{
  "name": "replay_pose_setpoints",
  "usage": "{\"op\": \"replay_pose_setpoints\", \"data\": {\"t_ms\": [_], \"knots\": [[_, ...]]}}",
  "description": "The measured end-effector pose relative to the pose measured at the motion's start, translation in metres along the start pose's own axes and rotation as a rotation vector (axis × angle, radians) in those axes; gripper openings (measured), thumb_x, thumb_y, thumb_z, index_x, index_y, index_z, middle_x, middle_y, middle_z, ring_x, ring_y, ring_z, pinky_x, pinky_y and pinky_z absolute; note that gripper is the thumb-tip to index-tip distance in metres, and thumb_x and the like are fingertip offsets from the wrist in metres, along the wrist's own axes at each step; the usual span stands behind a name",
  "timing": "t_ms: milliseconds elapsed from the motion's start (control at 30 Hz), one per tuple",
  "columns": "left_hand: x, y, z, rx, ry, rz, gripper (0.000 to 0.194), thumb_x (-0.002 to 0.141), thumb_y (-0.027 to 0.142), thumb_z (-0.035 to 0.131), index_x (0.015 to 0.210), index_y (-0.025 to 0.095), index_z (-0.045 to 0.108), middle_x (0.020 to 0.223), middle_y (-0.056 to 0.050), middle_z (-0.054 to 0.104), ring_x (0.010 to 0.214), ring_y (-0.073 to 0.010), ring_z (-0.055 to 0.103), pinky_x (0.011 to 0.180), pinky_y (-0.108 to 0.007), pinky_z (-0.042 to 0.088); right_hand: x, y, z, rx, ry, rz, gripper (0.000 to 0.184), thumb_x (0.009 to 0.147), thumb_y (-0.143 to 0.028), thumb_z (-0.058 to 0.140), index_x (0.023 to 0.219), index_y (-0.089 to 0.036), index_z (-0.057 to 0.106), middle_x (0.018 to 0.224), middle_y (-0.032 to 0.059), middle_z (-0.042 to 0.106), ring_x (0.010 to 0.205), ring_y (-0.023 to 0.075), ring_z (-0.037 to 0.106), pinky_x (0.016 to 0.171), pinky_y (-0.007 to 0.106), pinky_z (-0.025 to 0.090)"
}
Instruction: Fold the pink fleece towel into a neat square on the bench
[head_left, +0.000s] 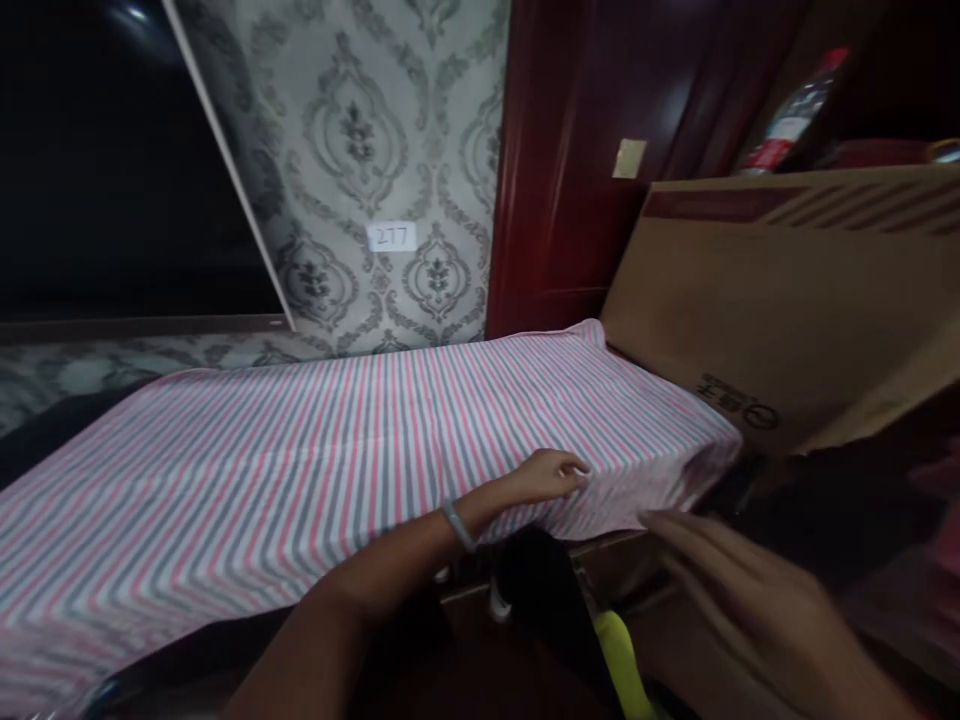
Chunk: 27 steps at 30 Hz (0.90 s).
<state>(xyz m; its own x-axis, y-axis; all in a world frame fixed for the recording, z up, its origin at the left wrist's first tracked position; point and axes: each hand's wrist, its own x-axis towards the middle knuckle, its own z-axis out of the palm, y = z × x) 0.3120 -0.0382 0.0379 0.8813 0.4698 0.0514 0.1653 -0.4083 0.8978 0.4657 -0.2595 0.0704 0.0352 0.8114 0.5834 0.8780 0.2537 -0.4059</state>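
Note:
A cloth with pink, grey and white stripes (pixel 360 440) lies over a long, low surface, its front edge hanging down. My left hand (pixel 544 474), with a pale bracelet (pixel 458 525) on the wrist, is at the cloth's front edge near the right end. Its thumb and fingertips are pinched together on the fabric. To the right of the cloth, my right hand (pixel 757 590) is held apart from it, fingers stretched out and slightly blurred, holding nothing.
A large cardboard box (pixel 780 290) stands at the right end of the cloth. Behind it is a bottle with a red cap (pixel 799 115). A dark screen (pixel 127 170) is at left, before patterned wallpaper (pixel 375 120). A yellow-green object (pixel 621 660) is below my hands.

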Motion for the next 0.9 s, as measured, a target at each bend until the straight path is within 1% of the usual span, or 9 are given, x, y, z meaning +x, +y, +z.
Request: {"op": "replay_pose_setpoints", "data": {"t_ms": [33,100,167,233,333,433,533,733,900], "knots": [[-0.016,-0.011,-0.015,0.112,0.108,0.027,0.031,0.086,0.032,0.056,0.111,0.019,0.072,0.096,-0.01,0.074,0.085,-0.0233,0.069,0.083,-0.038,0.053,0.009,0.002,0.017,0.025,-0.06,-0.037,0.044,0.093,-0.042,0.056,0.133,-0.062,0.058,0.117,-0.0006,0.074,0.1,0.0307,0.073,0.075,0.047,0.065],[-0.051,-0.031,-0.045,0.292,0.31,0.073,0.033,0.089,0.032,0.054,0.114,0.021,0.071,0.108,-0.012,0.074,0.097,-0.0274,0.068,0.093,-0.042,0.051,0.031,0.012,0.054,0.062,-0.168,-0.089,0.046,0.097,-0.035,0.047,0.139,-0.048,0.06,0.12,0.0029,0.074,0.102,0.0286,0.074,0.082,0.045,0.065],[-0.086,-0.047,-0.073,0.411,0.493,0.076,0.035,0.091,0.032,0.053,0.12,0.022,0.069,0.12,-0.014,0.071,0.111,-0.0313,0.065,0.101,-0.046,0.048,0.056,0.03,0.093,0.058,-0.202,-0.125,0.043,0.1,-0.034,0.043,0.14,-0.034,0.061,0.124,0.0078,0.072,0.111,0.027,0.071,0.09,0.043,0.062],[-0.118,-0.062,-0.096,0.533,0.62,-0.006,0.039,0.093,0.032,0.052,0.129,0.022,0.065,0.132,-0.015,0.066,0.126,-0.0345,0.058,0.11,-0.049,0.042,0.08,0.05,0.132,0.022,-0.195,-0.159,0.046,0.101,-0.037,0.041,0.143,-0.027,0.057,0.132,0.0109,0.068,0.122,0.0277,0.065,0.099,0.046,0.057],[-0.156,-0.082,-0.114,0.746,0.641,-0.293,0.052,0.093,0.032,0.053,0.144,0.017,0.053,0.151,-0.018,0.051,0.144,-0.0388,0.041,0.119,-0.059,0.03,0.105,0.076,0.182,-0.098,-0.201,-0.144,0.056,0.101,-0.043,0.039,0.151,-0.019,0.048,0.147,0.0167,0.055,0.139,0.032,0.05,0.11,0.054,0.048],[-0.179,-0.096,-0.114,0.822,0.613,-0.471,0.056,0.094,0.032,0.054,0.147,0.018,0.048,0.159,-0.018,0.041,0.151,-0.0401,0.029,0.121,-0.065,0.022,0.112,0.089,0.215,-0.281,-0.257,-0.018,0.06,0.101,-0.046,0.033,0.151,-0.016,0.047,0.157,0.0179,0.044,0.146,0.0371,0.039,0.109,0.06,0.044],[-0.187,-0.101,-0.108,0.879,0.575,-0.521,0.052,0.097,0.035,0.052,0.147,0.02,0.051,0.16,-0.016,0.04,0.152,-0.0383,0.027,0.123,-0.062,0.022,0.108,0.093,0.229,-0.423,-0.325,0.041,0.059,0.102,-0.048,0.029,0.151,-0.022,0.048,0.158,0.0132,0.043,0.146,0.0378,0.038,0.11,0.063,0.04],[-0.185,-0.099,-0.105,0.945,0.546,-0.542,0.054,0.1,0.037,0.051,0.15,0.018,0.046,0.161,-0.018,0.038,0.153,-0.0382,0.027,0.122,-0.063,0.025,0.102,0.098,0.228,-0.499,-0.352,0.034,0.063,0.1,-0.051,0.023,0.152,-0.026,0.048,0.159,0.009,0.043,0.146,0.0349,0.038,0.112,0.059,0.04],[-0.188,-0.093,-0.098,0.899,0.524,-0.55,0.055,0.099,0.04,0.052,0.149,0.018,0.047,0.162,-0.019,0.037,0.153,-0.0387,0.025,0.122,-0.063,0.025,0.092,0.128,0.221,-0.429,-0.281,-0.078,0.067,0.094,-0.051,0.018,0.146,-0.03,0.055,0.146,0.0081,0.058,0.139,0.0347,0.048,0.105,0.059,0.046]]}}
